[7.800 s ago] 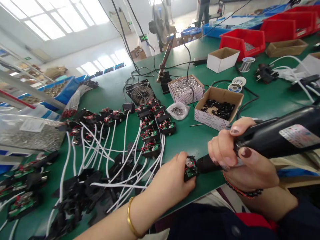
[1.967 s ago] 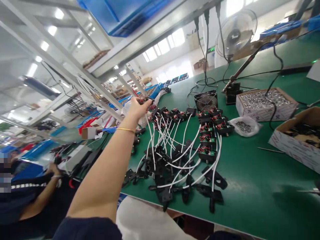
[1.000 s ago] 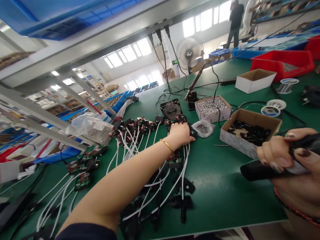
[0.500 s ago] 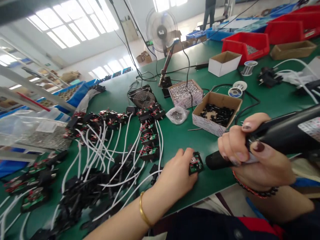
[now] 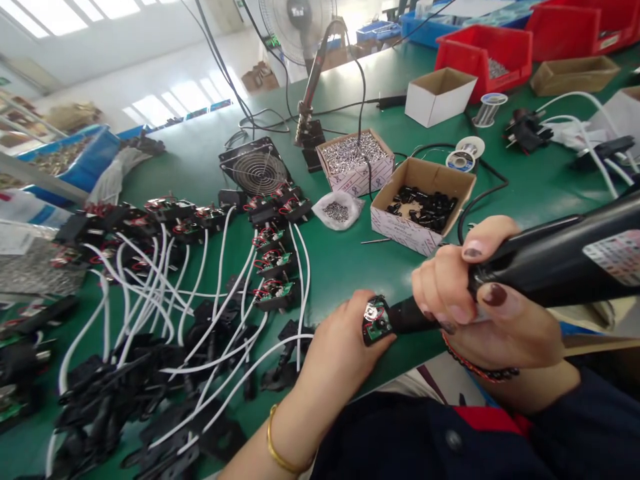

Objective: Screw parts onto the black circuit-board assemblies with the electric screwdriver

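My left hand point(image 5: 336, 348) grips a small black plug housing with a green circuit board point(image 5: 375, 321) at the near edge of the green table point(image 5: 350, 267); its white cable point(image 5: 240, 380) trails off to the left. My right hand point(image 5: 480, 313) is wrapped around a black electric screwdriver point(image 5: 550, 267), held nearly level, and its tip touches the board.
Rows of similar boards with white cables point(image 5: 270, 267) lie to the left. Behind stand a carton of black parts point(image 5: 423, 207), a carton of screws point(image 5: 353, 160), a bag of screws point(image 5: 336, 211), a small fan point(image 5: 255, 170), a soldering iron stand point(image 5: 307, 127) and red bins point(image 5: 485, 57).
Over the last second my left hand took a board from the rows and brought it to the near edge. The screwdriver tip has closed the gap and now touches it.
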`<state>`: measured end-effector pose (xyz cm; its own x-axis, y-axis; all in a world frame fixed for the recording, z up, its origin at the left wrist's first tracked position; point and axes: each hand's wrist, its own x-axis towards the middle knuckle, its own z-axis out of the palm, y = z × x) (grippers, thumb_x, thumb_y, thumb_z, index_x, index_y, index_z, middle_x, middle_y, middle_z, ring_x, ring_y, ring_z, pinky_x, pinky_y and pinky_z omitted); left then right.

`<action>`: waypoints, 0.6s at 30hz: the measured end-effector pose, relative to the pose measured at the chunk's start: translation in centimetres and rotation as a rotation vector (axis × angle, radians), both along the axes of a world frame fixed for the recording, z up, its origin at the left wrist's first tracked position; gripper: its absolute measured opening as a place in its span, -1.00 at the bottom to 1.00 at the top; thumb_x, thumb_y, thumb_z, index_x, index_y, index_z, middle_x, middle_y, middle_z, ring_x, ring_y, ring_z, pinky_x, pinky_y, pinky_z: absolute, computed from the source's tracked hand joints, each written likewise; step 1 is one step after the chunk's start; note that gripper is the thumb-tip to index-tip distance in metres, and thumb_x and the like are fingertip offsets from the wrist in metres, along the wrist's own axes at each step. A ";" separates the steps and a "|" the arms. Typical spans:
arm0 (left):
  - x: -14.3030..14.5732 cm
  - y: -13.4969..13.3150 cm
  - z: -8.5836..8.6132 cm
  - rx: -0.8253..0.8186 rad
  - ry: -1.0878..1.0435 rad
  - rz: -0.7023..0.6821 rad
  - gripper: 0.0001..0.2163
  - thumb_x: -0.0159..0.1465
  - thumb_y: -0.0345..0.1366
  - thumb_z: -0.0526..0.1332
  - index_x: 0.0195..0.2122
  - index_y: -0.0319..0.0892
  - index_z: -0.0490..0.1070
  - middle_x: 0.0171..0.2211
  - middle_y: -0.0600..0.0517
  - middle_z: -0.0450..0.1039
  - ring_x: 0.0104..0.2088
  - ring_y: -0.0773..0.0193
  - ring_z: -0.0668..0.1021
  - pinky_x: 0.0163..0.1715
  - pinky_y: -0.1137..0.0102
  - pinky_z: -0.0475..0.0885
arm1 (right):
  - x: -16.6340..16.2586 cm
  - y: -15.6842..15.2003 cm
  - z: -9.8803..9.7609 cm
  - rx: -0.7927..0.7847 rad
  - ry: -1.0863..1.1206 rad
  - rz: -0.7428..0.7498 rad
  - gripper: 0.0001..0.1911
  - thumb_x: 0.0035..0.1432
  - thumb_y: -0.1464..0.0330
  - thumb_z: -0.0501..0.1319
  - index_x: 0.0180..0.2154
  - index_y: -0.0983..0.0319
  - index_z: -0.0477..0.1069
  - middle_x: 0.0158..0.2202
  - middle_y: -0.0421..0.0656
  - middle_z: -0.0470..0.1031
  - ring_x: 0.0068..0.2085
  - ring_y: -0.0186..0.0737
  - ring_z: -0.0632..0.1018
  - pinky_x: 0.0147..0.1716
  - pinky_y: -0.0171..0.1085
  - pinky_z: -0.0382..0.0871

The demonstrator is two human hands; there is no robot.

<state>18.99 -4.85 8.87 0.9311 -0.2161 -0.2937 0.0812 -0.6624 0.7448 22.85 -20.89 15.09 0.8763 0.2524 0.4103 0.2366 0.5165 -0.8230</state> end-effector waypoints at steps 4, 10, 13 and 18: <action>0.0 0.0 -0.1 0.017 -0.005 -0.003 -0.56 0.19 -0.33 0.46 0.05 -0.04 0.34 -0.08 0.01 0.56 -0.07 -0.03 0.60 -0.13 0.21 0.43 | 0.2 0.1 -0.2 0.002 -0.016 0.004 -0.81 0.28 0.35 0.24 -0.18 0.13 0.21 -0.58 -0.34 0.24 -0.60 -0.36 0.27 -0.58 -0.31 0.21; -0.1 0.0 -0.2 0.028 -0.014 -0.005 -0.55 0.20 -0.30 0.46 0.05 -0.04 0.33 -0.08 0.02 0.56 -0.07 -0.03 0.61 -0.14 0.22 0.44 | 0.3 0.5 0.1 0.019 0.028 0.005 -0.78 0.26 0.39 0.24 -0.26 0.13 0.16 -0.60 -0.36 0.22 -0.62 -0.37 0.24 -0.60 -0.32 0.16; -0.1 0.0 -0.3 0.022 -0.015 -0.005 -0.55 0.21 -0.30 0.45 0.06 -0.04 0.33 -0.07 0.00 0.57 -0.07 -0.03 0.61 -0.14 0.22 0.44 | 0.3 0.8 0.1 0.026 0.032 0.007 -0.78 0.25 0.41 0.22 -0.27 0.14 0.14 -0.60 -0.37 0.19 -0.64 -0.39 0.22 -0.60 -0.32 0.15; -0.1 -0.1 -0.5 0.030 -0.003 -0.006 -0.53 0.21 -0.28 0.45 0.09 -0.05 0.31 -0.05 -0.04 0.57 -0.07 -0.05 0.61 -0.14 0.20 0.45 | 0.4 1.0 -0.2 0.025 0.035 0.019 -0.77 0.26 0.40 0.22 -0.27 0.14 0.13 -0.60 -0.37 0.17 -0.64 -0.40 0.21 -0.61 -0.32 0.13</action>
<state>18.88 -4.95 8.33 0.9307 -0.2126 -0.2976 0.0755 -0.6845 0.7251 23.20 -19.87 14.94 0.8855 0.2589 0.3858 0.1980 0.5409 -0.8174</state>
